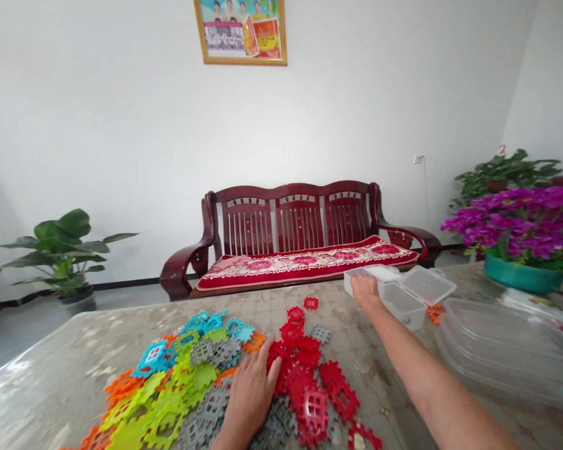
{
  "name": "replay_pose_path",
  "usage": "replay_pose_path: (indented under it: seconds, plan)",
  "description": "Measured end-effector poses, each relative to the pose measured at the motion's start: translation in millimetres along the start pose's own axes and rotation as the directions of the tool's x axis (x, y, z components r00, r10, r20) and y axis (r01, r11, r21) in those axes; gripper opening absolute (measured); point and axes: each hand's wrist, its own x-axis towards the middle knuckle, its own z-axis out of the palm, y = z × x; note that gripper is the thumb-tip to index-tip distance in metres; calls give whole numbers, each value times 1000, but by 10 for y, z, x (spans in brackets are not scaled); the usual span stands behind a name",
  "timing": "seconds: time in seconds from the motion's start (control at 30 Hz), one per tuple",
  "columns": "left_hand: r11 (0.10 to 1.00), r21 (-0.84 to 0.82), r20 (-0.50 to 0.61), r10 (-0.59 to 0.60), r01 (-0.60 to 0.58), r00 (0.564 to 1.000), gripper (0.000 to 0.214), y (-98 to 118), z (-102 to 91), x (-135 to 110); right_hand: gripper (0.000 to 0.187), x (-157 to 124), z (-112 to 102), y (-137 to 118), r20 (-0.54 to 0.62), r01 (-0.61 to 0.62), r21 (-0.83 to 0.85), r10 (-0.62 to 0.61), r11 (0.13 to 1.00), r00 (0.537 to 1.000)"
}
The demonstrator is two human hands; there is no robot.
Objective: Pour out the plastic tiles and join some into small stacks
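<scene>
Clear box [402,304] touches right hand [365,290], with trays [497,340] just beside.

We get one view, head-worn, sitting above the near edge of the table [51,375]; it faces forward and only slightly down, across the tabletop to the far wall [122,125]; we see the left hand [251,390] close in at bottom centre, the right hand [365,290] further out, forearm entering from the bottom right corner; wide lens, edges bend; bench [300,244] central and well off past the table; framed picture [241,31] cut by the top edge; potted plant [65,250] far left, flowers [525,219] near right.
</scene>
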Motion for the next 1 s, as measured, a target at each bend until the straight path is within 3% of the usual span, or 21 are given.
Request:
replay_pose_path:
  seconds: [0.13, 0.23, 0.3, 0.4, 0.47, 0.77, 1.0]
  plan:
    - [1000, -19, -2, 25, -25, 1000, 48, -17, 15, 5, 31, -97, -39, 102, -13, -52, -124, 50, 991, 999]
    - [1000, -10, -2, 26, -26, 1000, 49, -21, 18, 9, 40, -247, -42, 111, -44, -23, -174, 16, 984, 999]
    - [1000, 4, 10, 23, -23, 1000, 51, -16, 12, 10, 48, -368, -4, 97, -45, 87, -201, -98, 976, 994]
    - [999, 20, 22, 36, -37, 999, 50, -8, 0, 10, 51, -541, 93, 110, 4, 314, -231, -322, 921, 947]
    - [999, 29, 14, 46, -46, 999, 50, -6, -2, 8, 50, -628, 148, 170, 39, 370, -237, -372, 898, 927]
    - [999, 11, 12, 30, -30, 999, 49, -18, -3, 17, 50, -727, 161, 596, 60, 309, -275, -304, 911, 951]
    - [994, 71, 14, 82, -83, 997, 48, -16, -8, 18, 50, -744, 166, 734, 63, 289, -266, -283, 919, 957]
